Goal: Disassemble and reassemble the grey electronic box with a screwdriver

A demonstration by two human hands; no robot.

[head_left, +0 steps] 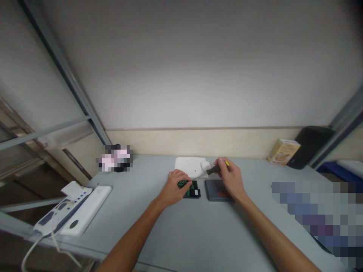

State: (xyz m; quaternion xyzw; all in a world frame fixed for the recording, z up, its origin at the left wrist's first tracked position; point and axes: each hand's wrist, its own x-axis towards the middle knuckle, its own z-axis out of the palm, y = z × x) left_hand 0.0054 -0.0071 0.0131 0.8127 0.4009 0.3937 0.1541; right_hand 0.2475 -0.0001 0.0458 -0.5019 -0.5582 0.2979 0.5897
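Observation:
My right hand (pixel 230 176) is wrapped round the black and yellow handle of a screwdriver (pixel 214 169). Its thin shaft runs leftward to the fingertips of my left hand (pixel 176 187). Thumb and forefinger of that hand come together at the screwdriver's tip, above a green circuit board (pixel 194 185) in a dark housing; what they pinch is too small to tell. Under my right wrist lies a flat grey case (pixel 213 190), partly covered by the hand. Behind both hands, a small white block (pixel 204 165) rests at the right edge of a white sheet (pixel 185 164).
At the left edge lie a white power strip (pixel 45 223) with a cable and a long white device (pixel 96 202). A yellow box (pixel 283 152) and a black speaker-like object (pixel 312 147) stand at the back right. A wall (pixel 198 141) closes the grey table's (pixel 181 234) far side.

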